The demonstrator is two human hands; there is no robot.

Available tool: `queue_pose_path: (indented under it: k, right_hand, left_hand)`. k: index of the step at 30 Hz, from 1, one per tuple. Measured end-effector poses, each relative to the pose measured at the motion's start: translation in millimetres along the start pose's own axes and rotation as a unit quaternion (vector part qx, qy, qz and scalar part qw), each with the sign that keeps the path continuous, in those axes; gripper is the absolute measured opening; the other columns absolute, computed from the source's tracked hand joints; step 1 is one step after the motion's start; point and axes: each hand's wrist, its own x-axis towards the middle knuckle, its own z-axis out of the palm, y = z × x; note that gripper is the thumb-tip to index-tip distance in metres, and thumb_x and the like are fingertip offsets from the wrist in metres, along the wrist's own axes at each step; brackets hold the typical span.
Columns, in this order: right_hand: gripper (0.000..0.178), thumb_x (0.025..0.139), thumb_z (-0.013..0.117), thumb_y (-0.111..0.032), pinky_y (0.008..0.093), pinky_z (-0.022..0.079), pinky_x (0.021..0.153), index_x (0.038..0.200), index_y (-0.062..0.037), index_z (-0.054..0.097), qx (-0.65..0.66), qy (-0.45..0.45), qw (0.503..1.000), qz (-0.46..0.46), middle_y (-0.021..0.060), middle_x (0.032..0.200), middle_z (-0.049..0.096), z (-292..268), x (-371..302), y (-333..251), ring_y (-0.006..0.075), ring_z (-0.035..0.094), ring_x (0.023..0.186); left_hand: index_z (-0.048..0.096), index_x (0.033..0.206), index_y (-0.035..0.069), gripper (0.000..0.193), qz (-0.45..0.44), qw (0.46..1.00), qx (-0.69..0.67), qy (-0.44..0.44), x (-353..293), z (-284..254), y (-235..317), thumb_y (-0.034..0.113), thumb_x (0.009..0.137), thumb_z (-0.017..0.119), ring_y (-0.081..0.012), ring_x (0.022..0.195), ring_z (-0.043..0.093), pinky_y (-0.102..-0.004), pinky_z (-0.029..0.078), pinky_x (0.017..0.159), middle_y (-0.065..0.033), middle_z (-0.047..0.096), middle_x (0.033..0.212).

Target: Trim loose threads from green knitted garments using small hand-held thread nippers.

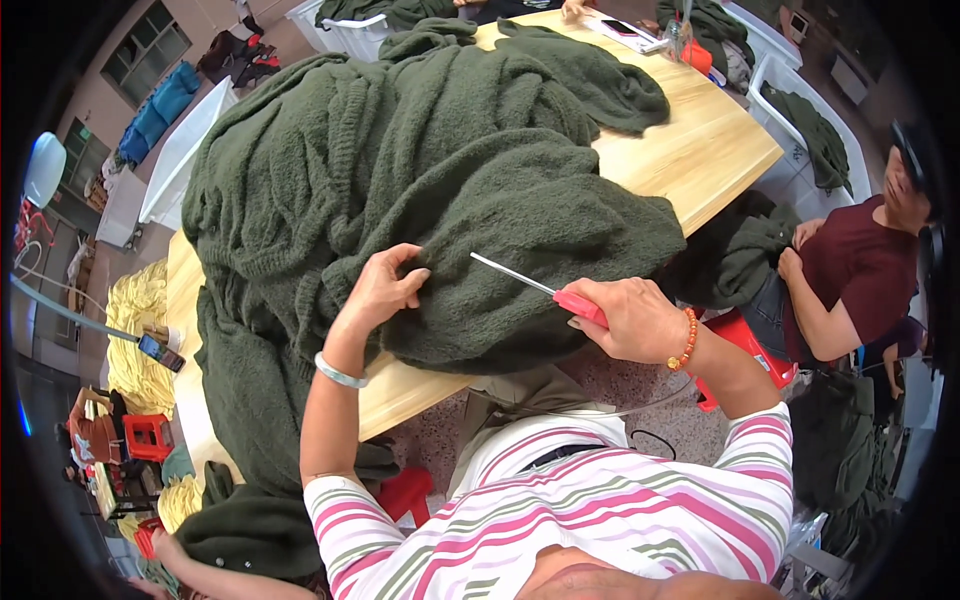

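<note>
A heap of dark green knit sweaters (300, 150) covers most of the wooden table (700, 150), some of it hanging over the near edge. My left hand (385, 285) is on the nearest sweater (540, 225), its curled fingers gripping a bit of the fabric. In my right hand (640, 320) is a hand tool (520, 276) with a red handle and a thin, straight metal shaft. The shaft points up and left across the same sweater; its tip is too small to make out.
At the right sits a person in a dark red shirt (850, 270) with green knitwear on the lap. White bins (190, 150) stand around the table. A phone (620, 27) lies at the far edge. Yellow garments (140, 340) are piled at the left; another person's arm (220, 580) shows at lower left.
</note>
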Motion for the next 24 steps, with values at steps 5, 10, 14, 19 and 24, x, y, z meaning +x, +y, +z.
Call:
queue_pose_path:
  k: [5,10,14,19,24]
  right_hand:
    - [0.03,0.086,0.065,-0.022,0.047,0.051,0.068,0.111,-0.0088,0.057,0.002,0.007,1.0,-0.022,0.0168,0.083,0.067,4,4,-3,0.0371,0.065,0.078]
    - [0.029,0.086,0.064,-0.021,0.0477,0.052,0.069,0.111,-0.0092,0.056,-0.002,-0.005,0.999,-0.037,0.0167,0.082,0.067,8,12,-12,0.0364,0.066,0.078]
    - [0.024,0.088,0.06,-0.021,0.0477,0.051,0.067,0.108,-0.0088,0.056,-0.016,-0.027,0.999,-0.04,0.0174,0.08,0.067,10,16,-19,0.0368,0.066,0.077]
    - [0.029,0.086,0.062,-0.023,0.0488,0.049,0.07,0.112,-0.0121,0.057,-0.077,-0.109,0.991,-0.028,0.0166,0.077,0.067,13,23,-37,0.0378,0.065,0.075]
    - [0.028,0.087,0.061,-0.022,0.0484,0.048,0.07,0.112,-0.0114,0.056,-0.077,-0.141,0.986,-0.042,0.0156,0.079,0.067,18,28,-39,0.0371,0.065,0.077]
  left_hand:
    - [0.06,0.105,-0.004,0.029,0.041,0.984,0.165,0.057,-13,-20,-24,0.004,0.079,0.07,-0.0071,0.056,0.05,-0.0238,0.043,0.053,-0.0028,0.062,0.087]
    - [0.058,0.097,-0.004,0.024,0.177,0.944,0.237,0.145,-18,-12,-21,-0.003,0.075,0.068,-0.0076,0.057,0.046,-0.0233,0.042,0.056,-0.0041,0.059,0.096]
    - [0.057,0.091,-0.002,0.015,0.126,0.984,0.05,0.116,-17,-13,-25,-0.006,0.079,0.064,-0.0053,0.058,0.047,-0.0227,0.041,0.054,-0.0004,0.06,0.084]
    - [0.059,0.085,0.001,0.006,0.147,0.974,0.117,0.127,-18,-7,-32,-0.003,0.085,0.063,-0.0021,0.06,0.051,-0.0206,0.04,0.052,0.0043,0.056,0.066]
    - [0.062,0.087,0.002,0.005,0.074,0.993,0.03,0.082,-21,-5,-38,0.004,0.086,0.067,-0.0038,0.057,0.055,-0.021,0.044,0.052,0.0026,0.059,0.065]
